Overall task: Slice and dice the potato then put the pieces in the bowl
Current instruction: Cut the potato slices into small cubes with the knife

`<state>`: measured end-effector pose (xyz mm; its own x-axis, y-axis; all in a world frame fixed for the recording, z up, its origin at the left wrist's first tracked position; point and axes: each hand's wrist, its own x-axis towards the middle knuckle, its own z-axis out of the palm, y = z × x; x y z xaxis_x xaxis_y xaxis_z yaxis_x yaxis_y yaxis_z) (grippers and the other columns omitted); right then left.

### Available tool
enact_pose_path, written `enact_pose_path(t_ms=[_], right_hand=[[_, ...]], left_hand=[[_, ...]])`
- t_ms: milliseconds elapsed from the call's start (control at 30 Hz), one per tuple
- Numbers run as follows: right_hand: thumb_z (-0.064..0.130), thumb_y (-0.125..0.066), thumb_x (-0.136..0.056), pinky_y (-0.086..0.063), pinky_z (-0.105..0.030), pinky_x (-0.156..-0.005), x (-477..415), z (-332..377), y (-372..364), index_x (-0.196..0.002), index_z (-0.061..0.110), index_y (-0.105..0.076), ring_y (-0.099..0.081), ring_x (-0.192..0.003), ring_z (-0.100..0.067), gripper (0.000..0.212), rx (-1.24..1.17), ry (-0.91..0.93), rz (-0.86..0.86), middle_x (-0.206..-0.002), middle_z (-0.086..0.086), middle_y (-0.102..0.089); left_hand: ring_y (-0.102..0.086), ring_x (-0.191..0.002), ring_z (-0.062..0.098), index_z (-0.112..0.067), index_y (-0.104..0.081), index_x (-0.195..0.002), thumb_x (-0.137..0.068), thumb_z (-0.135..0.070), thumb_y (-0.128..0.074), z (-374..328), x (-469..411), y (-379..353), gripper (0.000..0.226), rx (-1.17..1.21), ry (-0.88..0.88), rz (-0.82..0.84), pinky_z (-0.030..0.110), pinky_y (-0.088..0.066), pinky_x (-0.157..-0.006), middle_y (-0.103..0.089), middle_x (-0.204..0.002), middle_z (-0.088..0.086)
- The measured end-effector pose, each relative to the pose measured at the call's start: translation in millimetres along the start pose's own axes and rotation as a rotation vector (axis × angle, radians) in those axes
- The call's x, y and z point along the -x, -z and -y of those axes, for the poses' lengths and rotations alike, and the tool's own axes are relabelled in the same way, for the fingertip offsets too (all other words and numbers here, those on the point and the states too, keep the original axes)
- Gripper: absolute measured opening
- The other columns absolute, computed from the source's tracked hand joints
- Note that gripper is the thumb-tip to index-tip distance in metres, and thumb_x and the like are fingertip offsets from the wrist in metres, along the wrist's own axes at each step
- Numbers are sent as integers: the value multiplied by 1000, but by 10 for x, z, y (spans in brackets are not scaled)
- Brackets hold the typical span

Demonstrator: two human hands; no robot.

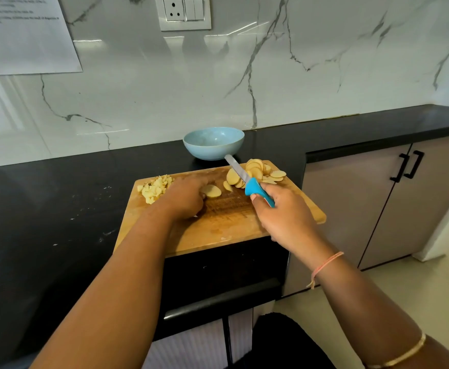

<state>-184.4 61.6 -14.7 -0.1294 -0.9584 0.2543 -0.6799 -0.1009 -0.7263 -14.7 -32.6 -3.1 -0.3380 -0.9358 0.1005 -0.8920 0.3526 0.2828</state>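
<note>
On the black counter (58, 209), a wooden cutting board (226, 225) is lying with its near edge hanging over the counter's front. The left hand (184, 199) is resting knuckles-up on the middle of the board, its fingers curled down and holding a small stack of slices (212, 191) against the wood; the fingertips themselves are hidden under the hand. The right hand (282, 211) is hovering over the board's right half and gripping the blue handle of a knife (244, 179), fingers wrapped around it and the thumb lying along the top. The blade is pointing away from the person, toward the board's far edge, and is crossing in front of a heap of round potato slices (260, 170) that is sitting at the board's far right corner. The blade is not touching the small stack under the left hand.

At the board's far left corner, a pile of diced potato (155, 189) is lying in small pale cubes. Just beyond the board's far edge, a light blue bowl (214, 145) is standing on the counter, close to the knife tip; no potato is showing inside it. A thin orange thread (324, 265) is circling the right wrist, nearer the person than the board.
</note>
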Motion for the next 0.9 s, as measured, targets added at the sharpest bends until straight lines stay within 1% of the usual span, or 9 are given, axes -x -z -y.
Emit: enact_pose_path(t_ms=[100, 167, 267, 367, 433, 533, 600, 767, 900], right_hand=[[32, -46, -98, -54, -40, -60, -18, -34, 2, -123, 22, -56, -53, -63, -13, 29, -91, -34, 11, -76, 0, -57], [33, -45, -99, -46, -28, -46, -46, -51, 12, -125, 22, -55, -49, -55, -9, 30, -95, -51, 50, -73, 1, -55], [33, -43, -99, -37, -17, -39, -74, -45, 30, -127, 22, -54, -45, -49, -7, 31, -80, -61, 92, -71, 2, -54], [34, -43, -99, -38, -18, -46, -78, -31, 26, -138, 24, -46, -47, -55, -6, 40, -46, -50, 106, -75, 7, -52], [35, -45, -98, -44, -23, -53, -57, -30, 32, -141, 26, -43, -52, -63, -8, 44, 32, -8, 117, -84, 10, -55], [36, -46, -97, -53, -32, -65, -27, -15, 80, -137, 29, -48, -57, -72, -11, 41, 181, 51, 139, -98, 7, -63], [36, -46, -96, -55, -34, -71, -30, -6, 115, -137, 30, -49, -59, -77, -11, 41, 231, 68, 135, -100, 6, -64], [37, -47, -96, -52, -29, -66, -52, -7, 136, -137, 30, -49, -58, -74, -10, 42, 235, 73, 124, -101, 8, -63], [36, -47, -96, -56, -32, -73, -25, -9, 140, -137, 30, -48, -59, -79, -10, 42, 246, 72, 134, -105, 7, -64]], left_hand=[[-32, -137, 24, -23, -40, -144, -96, -6, -50, 15, -5, 18, 51, -30, -16, 29, 38, -23, -116, -39, -149, 4], [-33, -136, 24, -20, -43, -141, -98, -15, -50, 41, -13, 26, 44, -44, -3, 52, 39, -22, -115, -41, -147, 6], [-39, -130, 24, -17, -49, -136, -98, -27, -51, 35, 2, 47, 40, -87, 14, 57, 37, -27, -111, -47, -140, 6], [-47, -122, 23, -14, -53, -131, -94, -35, -57, 0, 13, 60, 43, -80, 38, 11, 34, -36, -102, -52, -134, 6], [-48, -120, 22, -14, -52, -132, -93, -34, -59, -13, 21, 66, 45, -44, 57, 9, 32, -38, -100, -51, -133, 6], [-43, -128, 22, -18, -46, -139, -94, -27, -58, -15, 29, 66, 47, -6, 7, 36, 33, -34, -107, -46, -142, 4], [-41, -131, 20, -22, -46, -139, -95, -21, -56, -14, 34, 61, 45, 33, -42, 57, 34, -32, -109, -47, -143, 0], [-48, -123, 18, -28, -57, -130, -93, -23, -60, 12, 32, 74, 37, 98, -43, 37, 34, -39, -105, -55, -133, -4], [-53, -114, 18, -22, -58, -128, -91, -26, -62, -17, 41, 83, 37, 87, -5, 29, 33, -44, -100, -59, -126, 0]])
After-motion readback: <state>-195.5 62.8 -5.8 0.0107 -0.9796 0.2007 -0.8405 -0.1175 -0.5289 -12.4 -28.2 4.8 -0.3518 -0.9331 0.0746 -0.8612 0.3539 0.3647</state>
